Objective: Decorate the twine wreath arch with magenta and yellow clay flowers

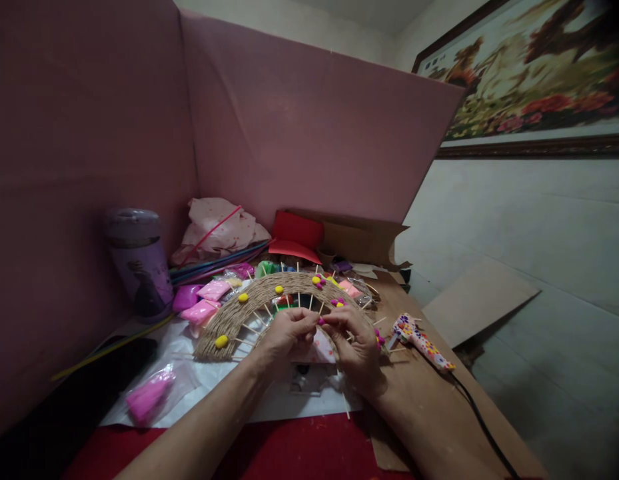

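A small magenta clay piece [320, 321] sits between the fingertips of both hands. My left hand [288, 333] is closed in a pinch at its left side, and my right hand [356, 347] pinches it from the right. Just beyond them lies an arch woven from brown twine [262, 298] over thin wooden sticks. Yellow clay ovals [221, 342] dot the arch's left half. On its right half, yellow pieces have magenta bits [338, 303] set around them. My right hand covers part of the arch's right end.
A flowered glue gun [423, 341] with a black cord lies right on cardboard [439, 400]. Bagged pink clay [150, 399] lies front left, more clay packs [202, 311] behind it. A purple tumbler [142, 267] stands far left. Pink panels [309, 133] rise behind.
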Tool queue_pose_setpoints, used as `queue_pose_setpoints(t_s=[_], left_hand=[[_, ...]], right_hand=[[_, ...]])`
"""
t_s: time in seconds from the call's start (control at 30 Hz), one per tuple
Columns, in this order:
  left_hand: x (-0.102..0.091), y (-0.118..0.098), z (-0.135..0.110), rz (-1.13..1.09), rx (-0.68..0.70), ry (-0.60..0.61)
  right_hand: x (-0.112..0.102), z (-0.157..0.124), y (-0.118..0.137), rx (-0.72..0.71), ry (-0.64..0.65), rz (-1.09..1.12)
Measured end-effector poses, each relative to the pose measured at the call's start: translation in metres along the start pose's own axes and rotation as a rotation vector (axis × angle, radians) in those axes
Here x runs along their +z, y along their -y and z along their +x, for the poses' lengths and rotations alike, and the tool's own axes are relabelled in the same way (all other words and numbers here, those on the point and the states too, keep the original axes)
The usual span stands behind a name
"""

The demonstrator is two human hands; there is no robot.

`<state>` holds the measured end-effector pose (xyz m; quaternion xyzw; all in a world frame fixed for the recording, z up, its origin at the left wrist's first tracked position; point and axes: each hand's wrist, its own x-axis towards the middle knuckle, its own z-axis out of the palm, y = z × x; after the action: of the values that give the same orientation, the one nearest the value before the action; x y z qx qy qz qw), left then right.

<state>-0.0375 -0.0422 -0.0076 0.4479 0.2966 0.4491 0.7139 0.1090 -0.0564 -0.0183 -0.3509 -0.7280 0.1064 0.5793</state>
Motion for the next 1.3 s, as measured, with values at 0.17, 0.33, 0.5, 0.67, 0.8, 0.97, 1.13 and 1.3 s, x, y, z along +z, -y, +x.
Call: queue_pose_setpoints(t_s=[0.17, 0.33, 0.5, 0.67, 0.8, 0.97, 1.13, 1.3], left_hand=[[0.0021, 0.0004, 0.0003, 0.033, 0.017, -0.011], [0.0028, -0.0005, 0.0005, 0.040, 0.014, -0.031], [0.0012, 0.0010, 0.0018, 0.054, 0.024, -0.004], [0.0011, 0.0020, 0.0018, 0.035, 0.024, -0.015], [0.0015, 0.0018, 0.0002, 0.019, 0.025, 0.011], [0.0015, 0.0021, -0.0003, -0.004, 0.020, 0.016], [0.0005, 0.0025, 0.0013, 0.012, 0.035, 0.018], [-0.0006, 0.0037, 0.0014, 0.000, 0.043, 0.021]], right_hand=[[-0.0006, 0.0002, -0.0009, -0.008, -0.031, -0.016], [-0.0015, 0.0001, -0.0008, 0.032, -0.032, -0.045], [-0.0010, -0.0003, -0.0009, 0.044, -0.045, -0.037], [-0.0004, -0.0011, -0.0012, 0.087, -0.033, -0.056], [0.0004, -0.0007, -0.0004, 0.064, -0.031, -0.024], [-0.0001, 0.0002, 0.0005, 0.071, -0.036, -0.037], [-0.0004, 0.0005, 0.0009, 0.044, -0.029, -0.037], [-0.0006, 0.0006, 0.0000, 0.051, -0.016, -0.028]])
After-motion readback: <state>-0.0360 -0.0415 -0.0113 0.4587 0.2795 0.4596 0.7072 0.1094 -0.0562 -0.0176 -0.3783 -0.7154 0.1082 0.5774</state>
